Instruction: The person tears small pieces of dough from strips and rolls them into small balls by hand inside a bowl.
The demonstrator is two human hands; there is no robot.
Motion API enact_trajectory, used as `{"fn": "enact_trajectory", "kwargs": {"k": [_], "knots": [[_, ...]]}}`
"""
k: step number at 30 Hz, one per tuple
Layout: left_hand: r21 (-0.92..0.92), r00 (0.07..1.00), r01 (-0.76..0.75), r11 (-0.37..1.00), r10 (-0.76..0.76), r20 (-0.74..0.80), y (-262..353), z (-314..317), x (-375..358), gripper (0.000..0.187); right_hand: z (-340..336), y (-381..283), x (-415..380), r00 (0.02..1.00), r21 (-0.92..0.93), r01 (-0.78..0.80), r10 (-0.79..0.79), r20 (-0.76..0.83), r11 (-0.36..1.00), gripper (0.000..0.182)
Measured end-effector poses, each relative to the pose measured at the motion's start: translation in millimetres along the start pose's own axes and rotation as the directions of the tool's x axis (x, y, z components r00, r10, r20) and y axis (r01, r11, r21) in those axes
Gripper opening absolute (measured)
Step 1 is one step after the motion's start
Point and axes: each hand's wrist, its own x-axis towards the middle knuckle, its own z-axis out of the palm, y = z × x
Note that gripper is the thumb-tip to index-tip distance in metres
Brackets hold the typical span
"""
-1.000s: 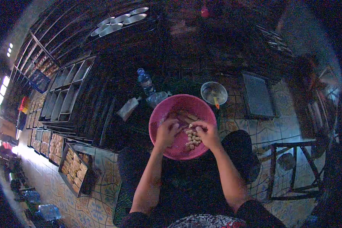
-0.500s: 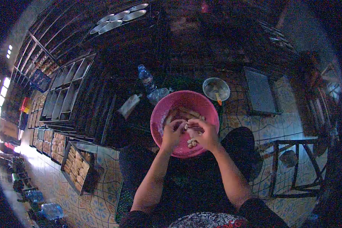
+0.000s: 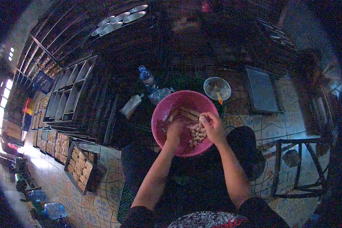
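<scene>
A pink basin (image 3: 157,110) stands between my knees. Inside it, a cluster of small pale dough balls (image 3: 198,133) lies on the right, with long strips that look like dough (image 3: 190,112) toward the back. My right hand (image 3: 215,128) is over the basin's right side, thumb and fingers pinched on one small dough ball (image 3: 202,118). Lower in the basin, on the left, is my left hand (image 3: 174,133); its fingers are blurred and dark, so what they touch cannot be made out.
Behind the basin are a plastic bottle (image 3: 147,79), a clear bag (image 3: 131,105) and a metal bowl (image 3: 217,88) with an orange-handled tool (image 3: 219,98). Trays of bread-like pieces (image 3: 79,167) line the left floor. A flat tray (image 3: 261,90) and a dark metal frame (image 3: 276,167) are on the right.
My hands have moved apart: the left went down into the basin, the right shifted rightward with a dough ball. More of the dough balls beneath now show.
</scene>
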Motion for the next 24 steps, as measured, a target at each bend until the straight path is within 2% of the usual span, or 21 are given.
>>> {"fn": "enact_trajectory", "kwargs": {"k": [3, 4, 5, 6, 7, 9, 10, 12, 13, 15, 16, 17, 18, 19, 20, 22, 24], "knots": [[0.155, 0.993, -0.114, 0.981, 0.114, 0.005, -10, 40, 30, 0.035, 1, -15, -7, 1.0, 0.018, -0.022, 0.022, 0.019, 1.0, 0.017], [0.156, 0.993, -0.115, 0.981, 0.116, 0.004, 3, 21, 27, 0.035, 1, -22, -9, 0.999, 0.006, -0.033, 0.033, 0.012, 0.999, 0.017], [0.172, 0.997, -0.06, 0.983, 0.052, 0.047, 17, 0, 22, 0.036, 1, -20, -9, 0.999, 0.007, -0.03, 0.03, 0.011, 1.0, 0.017], [0.191, 0.996, -0.004, 0.982, -0.013, 0.09, 21, -12, 19, 0.037, 4, -15, -8, 0.999, 0.001, 0.052, -0.052, -0.012, 0.999, 0.015], [0.195, 0.996, -0.003, 0.981, -0.014, 0.086, 18, -15, 20, 0.037, 5, -11, -8, 0.99, -0.005, 0.135, -0.135, -0.035, 0.991, 0.014], [-0.249, 0.996, 0.074, 0.966, -0.081, -0.02, 11, -25, 21, 0.034, 1, -11, -7, 0.99, -0.02, 0.14, -0.14, 0.0, 0.99, 0.014], [-0.46, 0.99, 0.087, 0.884, -0.128, -0.059, 5, -25, 23, 0.034, -1, -13, -7, 0.99, -0.043, 0.14, -0.138, 0.034, 0.989, 0.015], [-0.802, 0.967, 0.064, 0.593, -0.235, -0.096, -8, -24, 27, 0.033, -4, -19, -7, 0.987, -0.083, 0.159, -0.156, 0.037, 0.984, 0.016], [-0.798, 0.968, 0.066, 0.599, -0.234, -0.095, -15, -20, 27, 0.033, -5, -20, -7, 0.984, -0.129, 0.177, -0.172, 0.046, 0.976, 0.016], [-0.965, 0.961, 0.023, 0.262, -0.272, -0.051, -29, -11, 29, 0.032, -5, -13, -5, 0.976, -0.167, 0.213, -0.215, 0.006, 0.963, 0.017], [-0.963, 0.961, 0.02, 0.267, -0.271, -0.055, -41, -4, 37, 0.032, -6, -11, -4, 0.965, -0.212, 0.248, -0.26, -0.03, 0.945, 0.018], [-0.755, 0.96, -0.007, 0.655, -0.207, -0.188, -56, 5, 47, 0.029, -8, -14, -5, 0.964, -0.209, 0.25, -0.263, -0.034, 0.945, 0.018], [-0.4, 0.955, -0.028, 0.916, -0.093, -0.281, -64, 6, 52, 0.027, -10, -21, -7, 0.984, -0.105, 0.174, -0.178, -0.028, 0.979, 0.018], [-0.193, 0.968, -0.028, 0.981, -0.022, -0.252, -51, -11, 46, 0.025, -14, -29, -10, 0.996, 0.0, 0.093, -0.093, -0.014, 0.996, 0.018], [-0.139, 0.989, -0.04, 0.99, 0.019, -0.149, -41, -30, 40, 0.025, -18, -37, -12, 0.995, 0.002, 0.094, -0.094, -0.018, 0.996, 0.018], [-0.117, 0.993, -0.106, 0.987, 0.111, 0.037, -8, -74, 26, 0.024, -27, -50, -16, 1.0, -0.013, 0.01, -0.01, 0.027, 1.0, 0.019], [-0.207, 0.982, -0.144, 0.968, 0.165, 0.091, 30, -119, 5, 0.026, -28, -48, -17, 0.998, -0.015, 0.07, -0.07, -0.006, 0.997, 0.021]]}}
